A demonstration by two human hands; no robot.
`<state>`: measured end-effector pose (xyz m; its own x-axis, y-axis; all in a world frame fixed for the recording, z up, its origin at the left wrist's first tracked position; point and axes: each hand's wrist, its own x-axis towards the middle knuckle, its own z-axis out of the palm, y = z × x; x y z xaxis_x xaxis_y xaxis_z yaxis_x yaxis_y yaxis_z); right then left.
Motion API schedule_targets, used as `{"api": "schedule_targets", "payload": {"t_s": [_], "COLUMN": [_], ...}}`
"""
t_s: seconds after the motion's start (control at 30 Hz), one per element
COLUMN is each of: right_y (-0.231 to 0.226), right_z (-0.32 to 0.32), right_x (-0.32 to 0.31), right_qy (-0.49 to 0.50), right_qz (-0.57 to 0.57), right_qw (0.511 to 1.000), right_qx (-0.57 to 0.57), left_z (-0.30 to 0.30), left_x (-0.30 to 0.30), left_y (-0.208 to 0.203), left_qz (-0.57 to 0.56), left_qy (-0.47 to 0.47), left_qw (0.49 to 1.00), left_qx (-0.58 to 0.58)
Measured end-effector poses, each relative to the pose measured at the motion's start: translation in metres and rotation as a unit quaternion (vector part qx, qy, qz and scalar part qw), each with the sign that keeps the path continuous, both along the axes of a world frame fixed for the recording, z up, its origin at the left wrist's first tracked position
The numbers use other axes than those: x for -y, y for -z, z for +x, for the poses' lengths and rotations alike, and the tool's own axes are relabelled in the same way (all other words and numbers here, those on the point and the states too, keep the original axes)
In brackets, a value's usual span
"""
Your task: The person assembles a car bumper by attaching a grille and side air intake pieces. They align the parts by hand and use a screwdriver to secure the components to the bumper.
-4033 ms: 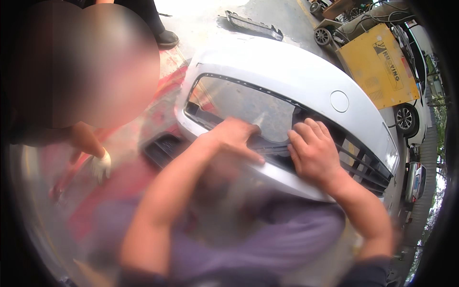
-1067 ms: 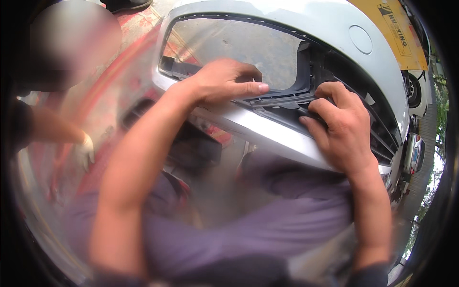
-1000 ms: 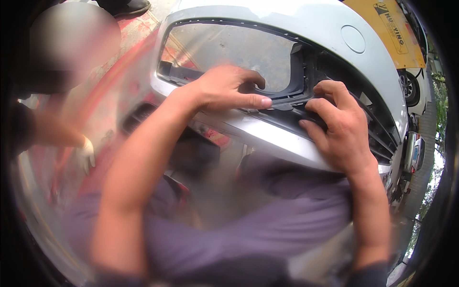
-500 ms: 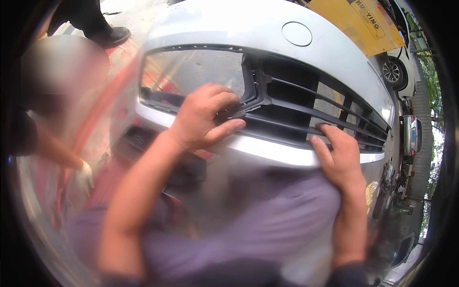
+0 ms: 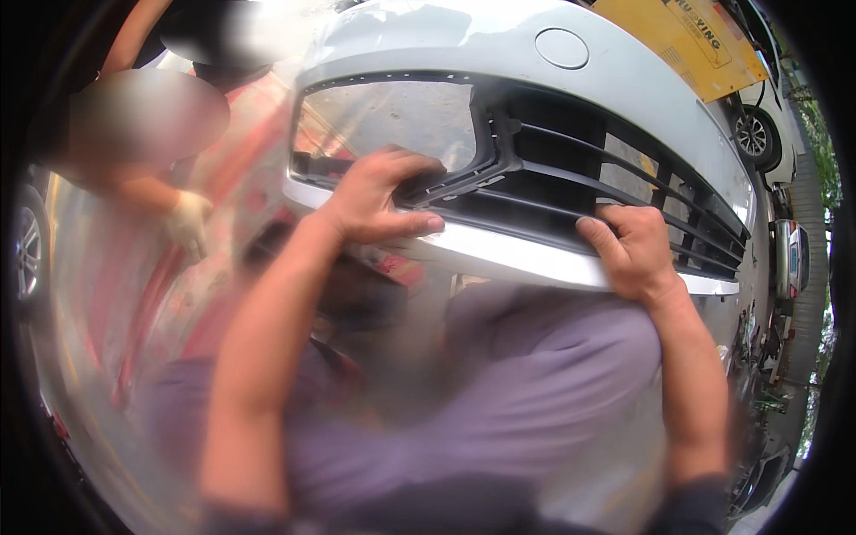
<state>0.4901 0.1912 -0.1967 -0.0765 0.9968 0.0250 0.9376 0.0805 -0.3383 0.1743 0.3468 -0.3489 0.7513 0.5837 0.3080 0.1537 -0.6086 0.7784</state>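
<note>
A silver-white car bumper (image 5: 446,40) lies in front of me, its lower silver strip (image 5: 522,254) toward my legs. Black grille bars (image 5: 562,174) fill its right part, and a large opening framed in black takes up the left. My left hand (image 5: 379,196) is closed over the near edge beside this opening, thumb on the silver strip and fingers curled inward. Farther right, my right hand (image 5: 635,250) wraps the same edge. Its thumb presses near the lowest bar while the fingers hook into a grille gap, their tips hidden.
At the left a co-worker bends low, with a light-gloved hand (image 5: 192,221) over red-marked ground (image 5: 134,303). A yellow panel (image 5: 682,45) stands beyond the bumper, near a parked car's wheel (image 5: 753,135). Another car (image 5: 789,259) is at far right; a wheel (image 5: 31,241) shows at far left.
My left thumb has come down onto the silver strip. My right fingers have curled farther into the grille, closing on the edge. The bumper sits slightly farther right in view; the co-worker's gloved hand is higher.
</note>
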Motion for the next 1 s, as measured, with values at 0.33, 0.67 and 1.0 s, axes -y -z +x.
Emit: {"api": "schedule_targets", "payload": {"t_s": [0.33,0.67,1.0], "right_y": [0.002,-0.004,-0.010], "right_z": [0.004,-0.001,-0.019], "right_x": [0.000,-0.002,-0.004], "right_qy": [0.012,0.042,0.097], "right_qz": [-0.018,-0.062,-0.153], "right_qw": [1.000,0.997,0.975], "right_qx": [-0.016,-0.003,0.129], "left_z": [0.000,-0.003,0.022], "left_x": [-0.001,-0.023,-0.036], "left_y": [0.009,-0.001,-0.034], "left_qz": [0.015,-0.236,-0.231], "left_qy": [-0.011,0.032,0.073], "left_qw": [1.000,0.967,0.937], "left_qx": [0.021,-0.091,-0.252]}}
